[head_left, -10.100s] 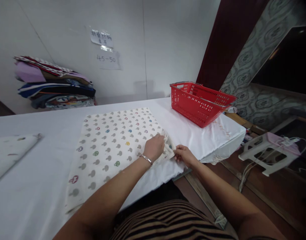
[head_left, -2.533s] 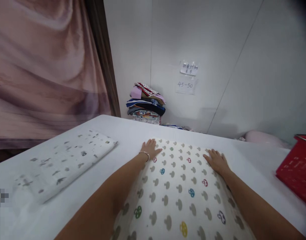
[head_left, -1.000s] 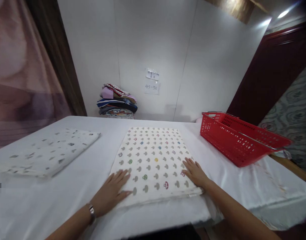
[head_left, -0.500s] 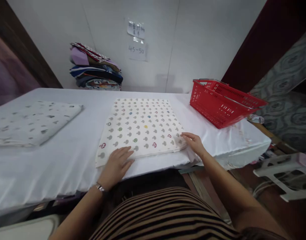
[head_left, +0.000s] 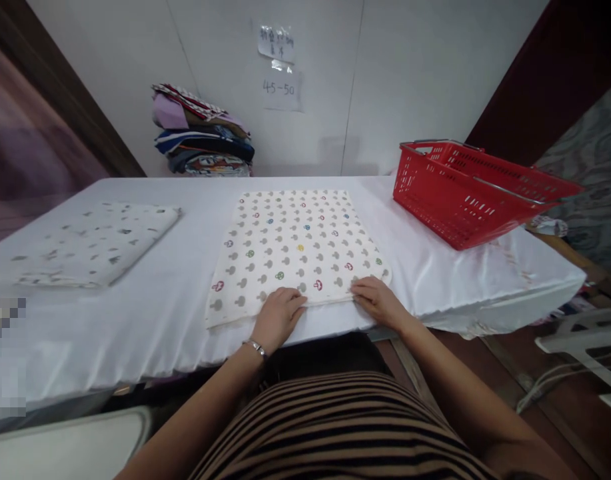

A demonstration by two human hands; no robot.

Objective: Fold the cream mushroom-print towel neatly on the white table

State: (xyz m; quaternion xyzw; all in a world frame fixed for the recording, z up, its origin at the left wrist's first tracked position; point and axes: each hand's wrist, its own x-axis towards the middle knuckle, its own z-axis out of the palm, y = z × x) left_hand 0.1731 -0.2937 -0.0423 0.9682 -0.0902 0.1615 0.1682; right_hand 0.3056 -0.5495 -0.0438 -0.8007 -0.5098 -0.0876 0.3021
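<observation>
Clock positions read from the middle of the cloth, 12 away from the wearer.

- Mushroom-print cloth (head_left: 300,248), one, spread flat at mid-bench (head_left: 160,313), near edge close to the bench's front.
- Left hand (head_left: 279,315), at 6 o'clock; right hand (head_left: 380,300), at 4. Hands apart from each other, fingers bent at the cloth's near edge; whether they pinch it, and how many layers, cannot be told.
- Bracelet (head_left: 255,348), left wrist.
- Second printed cloth (head_left: 100,243), folded, at 9, well apart.
- Red basket (head_left: 425,193), at 2 to 3.

Likely faults (judged):
- Layers slipping out of line, should the fingers catch only the uppermost.
- Skewed edge: the corner at 8 has no hand on it and could lag in any lift.
- Cloth sliding toward 6 and over the front, caused by a pull on the smooth-looking cover.
- Snagged weave, if the bracelet drags across it.
</observation>
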